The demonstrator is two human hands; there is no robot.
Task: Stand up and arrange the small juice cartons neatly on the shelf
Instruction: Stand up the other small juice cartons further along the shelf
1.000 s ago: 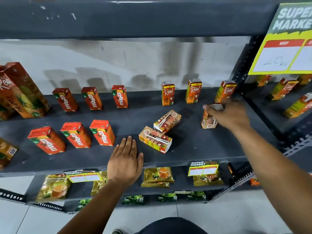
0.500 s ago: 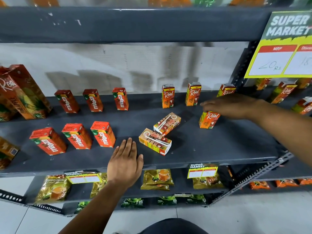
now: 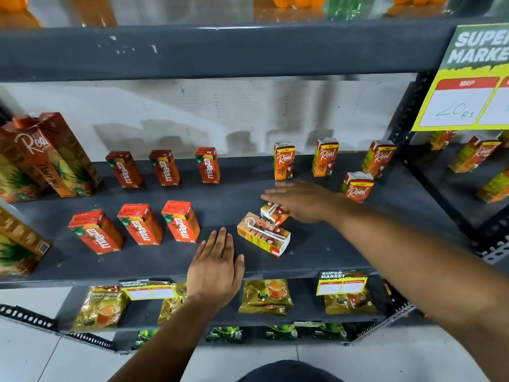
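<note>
Three small Real juice cartons [image 3: 284, 164] stand upright along the back of the grey shelf [image 3: 344, 244]. A fourth Real carton [image 3: 357, 187] stands alone in front of them at the right. Two more lie flat mid-shelf: the nearer carton [image 3: 263, 234] shows its straw side, and the farther carton [image 3: 272, 213] is partly covered by my right hand [image 3: 303, 201]. That hand hovers over it with fingers stretched out and grips nothing. My left hand [image 3: 217, 260] rests flat on the shelf's front edge. Maaza cartons [image 3: 140, 224] stand in two rows at the left.
Large Real pineapple cartons [image 3: 55, 155] stand at the far left. A yellow price sign [image 3: 468, 86] hangs at the upper right, with more cartons [image 3: 476, 153] on the neighbouring shelf behind it. Tea pouches [image 3: 265, 296] lie on the shelf below. Another shelf board runs close overhead.
My right hand stood a Real carton upright at the right, let go of it and moved left over the farther lying carton. My left hand stayed put.
</note>
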